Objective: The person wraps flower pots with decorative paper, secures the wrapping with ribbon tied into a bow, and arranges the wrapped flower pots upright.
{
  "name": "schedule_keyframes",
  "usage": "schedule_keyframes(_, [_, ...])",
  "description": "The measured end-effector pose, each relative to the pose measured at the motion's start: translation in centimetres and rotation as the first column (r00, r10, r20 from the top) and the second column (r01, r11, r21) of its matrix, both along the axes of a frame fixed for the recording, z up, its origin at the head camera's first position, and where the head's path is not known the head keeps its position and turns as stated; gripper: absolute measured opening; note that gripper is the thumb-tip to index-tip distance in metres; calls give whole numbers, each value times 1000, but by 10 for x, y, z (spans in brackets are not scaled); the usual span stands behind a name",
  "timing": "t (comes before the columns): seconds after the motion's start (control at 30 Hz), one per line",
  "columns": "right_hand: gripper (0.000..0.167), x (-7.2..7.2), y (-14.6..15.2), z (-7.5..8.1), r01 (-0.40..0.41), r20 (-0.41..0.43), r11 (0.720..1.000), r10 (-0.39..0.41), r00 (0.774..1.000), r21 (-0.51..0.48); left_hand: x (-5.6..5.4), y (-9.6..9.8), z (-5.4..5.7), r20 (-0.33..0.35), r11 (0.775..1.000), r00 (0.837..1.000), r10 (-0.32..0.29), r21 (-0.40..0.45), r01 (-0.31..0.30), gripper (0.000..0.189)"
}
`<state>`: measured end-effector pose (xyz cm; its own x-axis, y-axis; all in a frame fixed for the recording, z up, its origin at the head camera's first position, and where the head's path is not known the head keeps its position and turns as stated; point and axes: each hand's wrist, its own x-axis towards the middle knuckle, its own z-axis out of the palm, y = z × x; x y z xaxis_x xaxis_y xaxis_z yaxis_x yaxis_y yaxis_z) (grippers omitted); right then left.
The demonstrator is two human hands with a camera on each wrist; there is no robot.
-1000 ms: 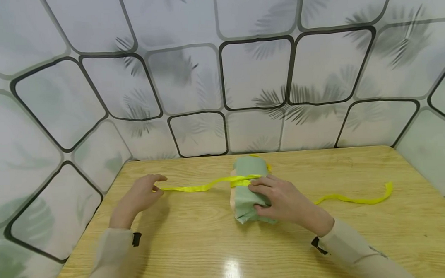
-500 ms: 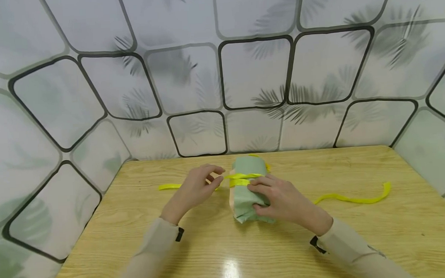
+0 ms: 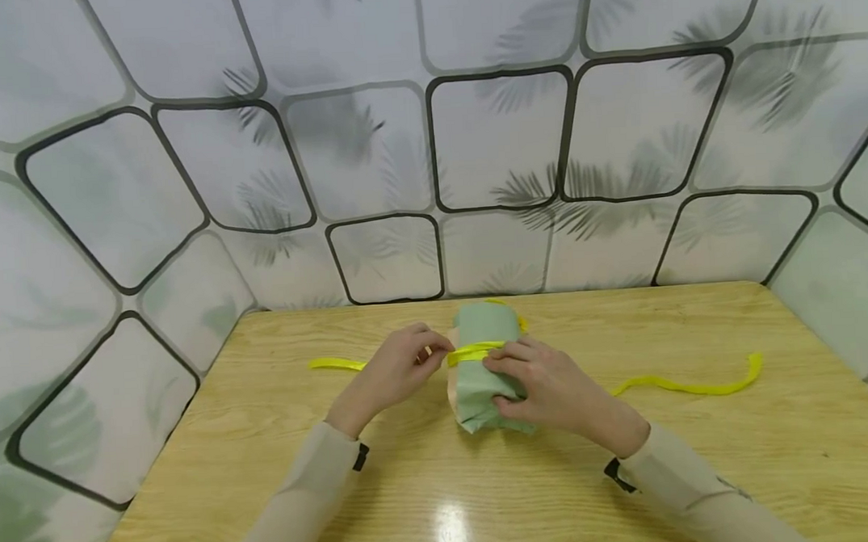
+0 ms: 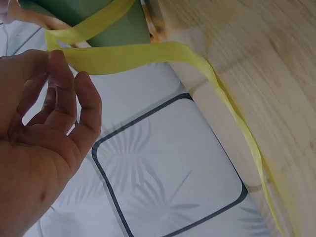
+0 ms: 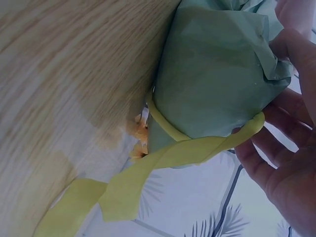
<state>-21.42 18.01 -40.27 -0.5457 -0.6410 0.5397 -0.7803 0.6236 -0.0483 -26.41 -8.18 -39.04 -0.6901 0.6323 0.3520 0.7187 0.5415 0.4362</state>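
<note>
A bouquet (image 3: 489,325) wrapped in green paper lies on the table, a peach layer showing along its left side. Yellow ribbon (image 3: 474,353) crosses its middle. At the left edge of the wrap, my left hand (image 3: 395,371) pinches the ribbon between thumb and finger; in the left wrist view the ribbon's tail (image 4: 232,106) trails away from the fingertips. My right hand (image 3: 551,389) grips the bouquet from the right, fingertips on the ribbon and thumb lower on the paper. Orange flowers (image 5: 140,129) peek out beside the green wrap in the right wrist view.
One loose ribbon end (image 3: 332,363) lies on the wooden table (image 3: 415,498) to the left, and another ribbon tail (image 3: 690,387) curves out to the right. A patterned cloth backdrop (image 3: 501,143) stands along the table's back edge and sides.
My left hand has let the outstretched ribbon drop at the left and moved right to the bouquet, where it now pinches the ribbon close to the wrap. My right hand has stayed in place.
</note>
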Motion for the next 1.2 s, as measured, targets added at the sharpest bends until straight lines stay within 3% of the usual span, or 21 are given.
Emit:
schedule_keyframes(0.2, [41,-1,2,-2,-16,-20,999,15,1000,-33,1,-13,2,-6,999,999,40,8,-40,11])
schedule_keyframes(0.43, [41,-1,1,-3,-13,13,999,13,1000,-39,5,-24,2,-2,999,999,39,-23,-39,12])
schedule_keyframes(0.7, [44,-2,3,-1,-28,37,998,30,999,-64,-2,-30,-11,-40,996,998,42,-74,-45,10])
schedule_keyframes(0.8, [44,-2,3,-1,-32,44,997,35,998,-68,-3,-30,-12,-14,994,999,44,-105,-45,10])
schedule_keyframes(0.93, [44,-3,2,-3,-32,28,998,34,999,-60,-1,-28,-7,64,986,996,59,-159,-48,12])
schedule_keyframes(1.03, [43,-4,2,-3,-29,9,998,30,1000,-49,1,-22,2,82,981,990,115,-168,-100,14])
schedule_keyframes(1.13, [42,-4,2,-2,-26,-10,999,26,1000,-34,3,-9,11,57,987,989,138,-97,-132,16])
schedule_keyframes(1.2, [42,-4,3,-1,-28,-18,999,27,999,-25,3,4,14,20,995,996,92,-31,-91,18])
